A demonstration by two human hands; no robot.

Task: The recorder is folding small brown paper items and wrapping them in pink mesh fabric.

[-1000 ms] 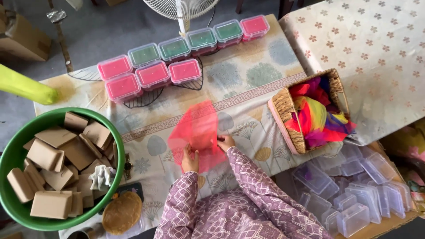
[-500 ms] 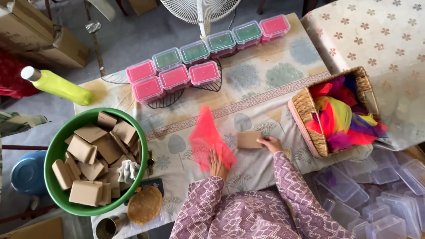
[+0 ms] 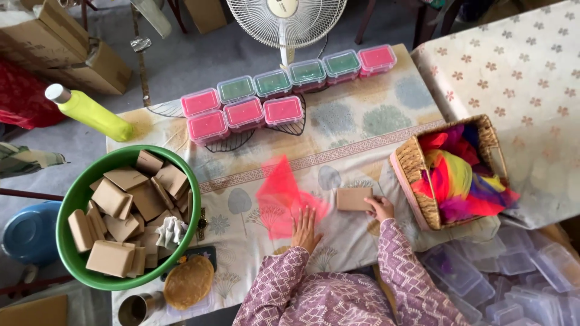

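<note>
at the lower middle of the frame the left hand (image 3: 306, 228) lies flat, fingers spread, pressing the near edge of a sheer red net (image 3: 284, 194) onto the cloth; it pins the net rather than grips it. the net's far corner stands up a little off the surface. just right of it the right hand (image 3: 380, 208) has its fingers curled loosely over the right end of a tan bar (image 3: 354, 198), which lies flat on the cloth beside the net, touching or nearly touching its edge. whether the bar is pinched or only steadied i cannot tell.

the step in hand looks like wrapping: net spread, bar brought alongside. judged from this, the next move calls for the bar to go onto the middle of the net while the left hand keeps the thin mesh from sliding or bunching.

the surface is a table (image 3: 362, 121) under a pale cloth printed with trees. at lower left a green bowl (image 3: 72, 205) holds many more tan bars. along the upper middle run two rows of small lidded boxes (image 3: 260, 99), pink and green. a wicker basket (image 3: 417, 166) at right holds bright nets in several colours. a yellow bottle (image 3: 90, 112) lies at upper left, a white fan (image 3: 284, 18) stands at the top, and clear empty tubs (image 3: 501, 284) pile at lower right. cardboard boxes (image 3: 60, 45) sit on the grey floor.
</note>
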